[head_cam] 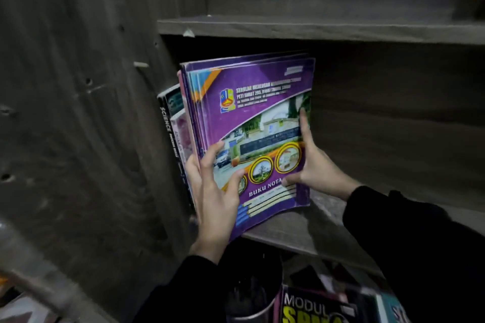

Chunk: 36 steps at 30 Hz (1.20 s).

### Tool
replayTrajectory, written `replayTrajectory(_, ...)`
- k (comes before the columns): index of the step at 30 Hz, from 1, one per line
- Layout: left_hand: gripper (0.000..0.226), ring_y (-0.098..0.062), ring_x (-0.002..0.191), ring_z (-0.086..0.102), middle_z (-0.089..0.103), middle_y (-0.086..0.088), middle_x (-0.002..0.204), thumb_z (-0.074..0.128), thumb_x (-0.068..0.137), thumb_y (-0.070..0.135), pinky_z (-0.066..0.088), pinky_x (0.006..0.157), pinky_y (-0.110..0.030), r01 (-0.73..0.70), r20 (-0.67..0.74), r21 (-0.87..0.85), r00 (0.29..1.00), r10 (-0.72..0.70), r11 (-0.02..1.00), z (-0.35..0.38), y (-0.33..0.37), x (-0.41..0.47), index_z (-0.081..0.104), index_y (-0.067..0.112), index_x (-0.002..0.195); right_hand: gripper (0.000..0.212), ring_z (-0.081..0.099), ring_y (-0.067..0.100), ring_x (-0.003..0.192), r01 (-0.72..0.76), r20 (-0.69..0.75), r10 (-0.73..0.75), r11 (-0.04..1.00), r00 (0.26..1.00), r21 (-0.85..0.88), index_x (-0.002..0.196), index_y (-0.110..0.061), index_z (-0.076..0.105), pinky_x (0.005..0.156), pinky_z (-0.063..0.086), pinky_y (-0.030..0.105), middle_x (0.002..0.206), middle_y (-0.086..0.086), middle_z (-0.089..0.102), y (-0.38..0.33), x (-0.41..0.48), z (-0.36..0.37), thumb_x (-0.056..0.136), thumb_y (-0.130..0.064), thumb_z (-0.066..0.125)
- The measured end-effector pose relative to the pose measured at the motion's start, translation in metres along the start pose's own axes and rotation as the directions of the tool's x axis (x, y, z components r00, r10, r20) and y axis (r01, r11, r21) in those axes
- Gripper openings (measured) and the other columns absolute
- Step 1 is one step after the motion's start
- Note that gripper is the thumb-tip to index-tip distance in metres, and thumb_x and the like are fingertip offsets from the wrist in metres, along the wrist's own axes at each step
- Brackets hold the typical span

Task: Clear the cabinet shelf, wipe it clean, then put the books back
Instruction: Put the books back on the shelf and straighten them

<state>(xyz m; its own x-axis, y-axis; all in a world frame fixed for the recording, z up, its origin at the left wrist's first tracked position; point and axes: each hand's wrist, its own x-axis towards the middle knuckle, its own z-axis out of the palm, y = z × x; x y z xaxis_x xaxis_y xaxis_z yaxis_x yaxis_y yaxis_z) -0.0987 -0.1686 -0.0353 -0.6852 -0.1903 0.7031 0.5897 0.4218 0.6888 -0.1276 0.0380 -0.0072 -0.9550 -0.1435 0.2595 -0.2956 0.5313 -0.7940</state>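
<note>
A stack of thin purple notebooks [262, 102], the front one marked "BUKU NOTA", stands upright at the left end of the dark wooden cabinet shelf [328, 228]. My left hand [212, 191] grips the stack's lower left edge, thumb on the front cover and fingers behind. My right hand [312, 162] holds the right edge, fingers along the cover's side and thumb on the front. Behind the stack, against the cabinet's left wall, stand a black "SCIENCE" book [168, 123] and a pink book [181, 134].
The shelf right of the notebooks is bare. An upper shelf board [315, 29] lies close above the books. The cabinet's left side panel [91, 113] is near. Below, a dark cylindrical holder [249, 291] and a "MODUL" book [312, 307] lie among other books.
</note>
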Motion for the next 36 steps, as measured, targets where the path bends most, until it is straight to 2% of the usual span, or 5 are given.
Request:
replayTrajectory(4, 0.07, -0.048, 0.129, 0.037, 0.038, -0.025, 0.128, 0.073, 0.08, 0.005, 0.026, 0.105, -0.017, -0.02, -0.114, 0.012, 0.993, 0.021, 1.0, 0.024, -0.028, -0.002, 0.034, 0.046, 0.122, 0.139, 0.061, -0.008, 0.094, 0.016, 0.056, -0.013, 0.999, 0.998, -0.05, 0.119, -0.074, -0.028, 0.074, 0.05, 0.008, 0.124, -0.009, 0.053, 0.022, 0.04, 0.007, 0.071, -0.004, 0.082)
replayTrajectory(12, 0.072, -0.016, 0.143, 0.015, 0.029, -0.028, 0.137, 0.072, 0.082, 0.003, 0.017, 0.114, -0.02, -0.107, -0.157, 0.109, 0.98, 0.123, 0.988, 0.041, -0.06, -0.008, 0.034, 0.04, 0.131, 0.14, 0.06, 0.003, 0.105, 0.041, 0.07, -0.036, 0.996, 0.997, -0.075, 0.121, -0.072, -0.029, 0.086, 0.053, 0.021, 0.149, 0.002, 0.038, 0.049, 0.068, 0.028, 0.071, -0.002, 0.081)
replayTrajectory(19, 0.091, -0.046, 0.135, 0.017, 0.01, -0.03, 0.146, 0.064, 0.092, 0.025, 0.013, 0.116, -0.044, -0.207, -0.096, 0.517, 0.95, 0.297, 0.83, 0.045, -0.072, -0.016, -0.004, 0.029, 0.152, 0.123, 0.053, 0.033, 0.121, -0.087, -0.062, 0.073, 0.961, 0.995, -0.264, 0.13, -0.066, -0.025, 0.099, 0.047, 0.049, 0.146, 0.014, 0.03, 0.048, 0.054, 0.047, 0.08, -0.016, 0.076)
replayTrajectory(25, 0.093, -0.041, 0.144, 0.006, 0.013, -0.034, 0.151, 0.056, 0.088, 0.016, 0.014, 0.115, -0.056, -0.107, -0.028, 0.544, 0.989, 0.146, 0.833, 0.049, -0.085, -0.046, -0.014, 0.003, 0.148, 0.102, 0.048, 0.039, 0.121, -0.272, -0.099, 0.255, 0.93, 0.962, -0.248, 0.144, -0.05, -0.016, 0.1, 0.041, 0.043, 0.13, 0.015, 0.035, 0.06, 0.033, 0.081, 0.087, -0.034, 0.068)
replayTrajectory(36, 0.104, -0.036, 0.146, -0.005, 0.003, -0.029, 0.155, 0.058, 0.074, 0.006, 0.008, 0.115, -0.058, -0.039, -0.019, 0.542, 0.998, 0.058, 0.84, 0.051, -0.075, -0.047, -0.013, 0.004, 0.149, 0.104, 0.045, 0.04, 0.123, -0.381, -0.079, 0.375, 0.877, 0.924, -0.294, 0.148, -0.043, -0.013, 0.103, 0.041, 0.043, 0.135, 0.018, 0.034, 0.053, 0.039, 0.077, 0.084, -0.041, 0.069)
